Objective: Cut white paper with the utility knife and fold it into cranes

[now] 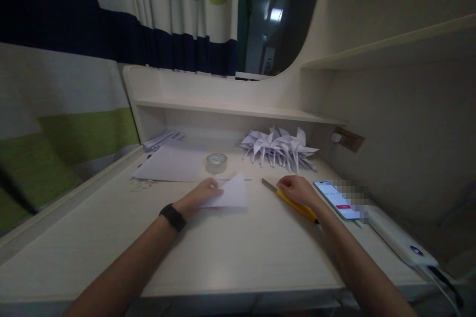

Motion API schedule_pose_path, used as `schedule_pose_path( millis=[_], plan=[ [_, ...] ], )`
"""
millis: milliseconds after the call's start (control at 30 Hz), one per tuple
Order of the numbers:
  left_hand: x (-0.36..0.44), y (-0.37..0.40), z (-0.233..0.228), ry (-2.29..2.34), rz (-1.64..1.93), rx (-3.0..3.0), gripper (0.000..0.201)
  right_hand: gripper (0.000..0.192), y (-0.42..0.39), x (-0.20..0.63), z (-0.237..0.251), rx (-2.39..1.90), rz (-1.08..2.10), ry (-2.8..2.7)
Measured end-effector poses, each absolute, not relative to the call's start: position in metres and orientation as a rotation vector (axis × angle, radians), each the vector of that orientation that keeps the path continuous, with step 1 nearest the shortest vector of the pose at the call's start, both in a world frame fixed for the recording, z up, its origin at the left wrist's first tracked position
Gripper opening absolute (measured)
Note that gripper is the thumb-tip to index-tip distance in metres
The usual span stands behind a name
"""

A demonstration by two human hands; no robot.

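Forearms (136,255) angling inward, left hand (203,194) pinching thin white paper (233,194); right hand (297,189) curled at its 3 o'clock by a yellow cutter (300,209), can't tell if gripped.

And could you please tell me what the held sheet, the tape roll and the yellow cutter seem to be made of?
Held sheet: probably matte white paper, being thin and without shine.
Tape roll: probably clear, smooth plastic, since it appears translucent.
Cutter: handle likely smooth plastic, being evenly yellow; blade perhaps metal, from its dull grey look.
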State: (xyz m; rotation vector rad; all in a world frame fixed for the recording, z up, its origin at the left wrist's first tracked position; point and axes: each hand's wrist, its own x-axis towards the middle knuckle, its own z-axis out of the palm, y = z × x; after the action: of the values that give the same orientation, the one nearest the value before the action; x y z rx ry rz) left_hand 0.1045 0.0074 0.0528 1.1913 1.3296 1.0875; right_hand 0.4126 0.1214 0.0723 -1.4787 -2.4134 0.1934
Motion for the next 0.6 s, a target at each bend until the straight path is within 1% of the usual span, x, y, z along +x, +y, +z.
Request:
schedule_pose_path(
  millis=[67,133,200,233,267,333,433,567,600],
  plan=[
    [0.114,0.007,0.053,1.263,1.155,1.092,0.037,0.039,0.108,0.421,0.066,-1.536,0.058,-2.434],
    [0.121,0.005,0.055,1.205,1.21,1.079,0.034,0.043,0.096,0.427,0.059,-1.591,-0.029,-2.479],
    [0.124,0.003,0.057,1.19,1.233,1.098,0.023,0.04,0.089,0.429,0.054,-1.625,-0.078,-2.518],
    [0.126,0.001,0.057,1.187,1.223,1.088,0.021,0.036,0.087,0.429,0.052,-1.636,-0.092,-2.528],
    [0.127,-0.002,0.055,1.173,1.202,1.065,0.024,0.033,0.087,0.429,0.05,-1.64,-0.1,-2.533],
    [0.128,-0.008,0.047,1.116,1.167,0.996,0.039,0.027,0.088,0.428,0.049,-1.62,-0.106,-2.543],
    [0.134,-0.021,0.027,1.054,1.206,1.005,0.068,0.027,0.093,0.429,0.049,-1.533,-0.041,-2.571],
    [0.147,-0.041,0.008,1.057,1.104,1.122,0.1,0.032,0.103,0.431,0.051,-1.351,0.269,-2.51],
    [0.149,-0.046,0.008,1.052,1.043,1.171,0.102,0.033,0.105,0.431,0.052,-1.301,0.36,-2.476]
  ],
)
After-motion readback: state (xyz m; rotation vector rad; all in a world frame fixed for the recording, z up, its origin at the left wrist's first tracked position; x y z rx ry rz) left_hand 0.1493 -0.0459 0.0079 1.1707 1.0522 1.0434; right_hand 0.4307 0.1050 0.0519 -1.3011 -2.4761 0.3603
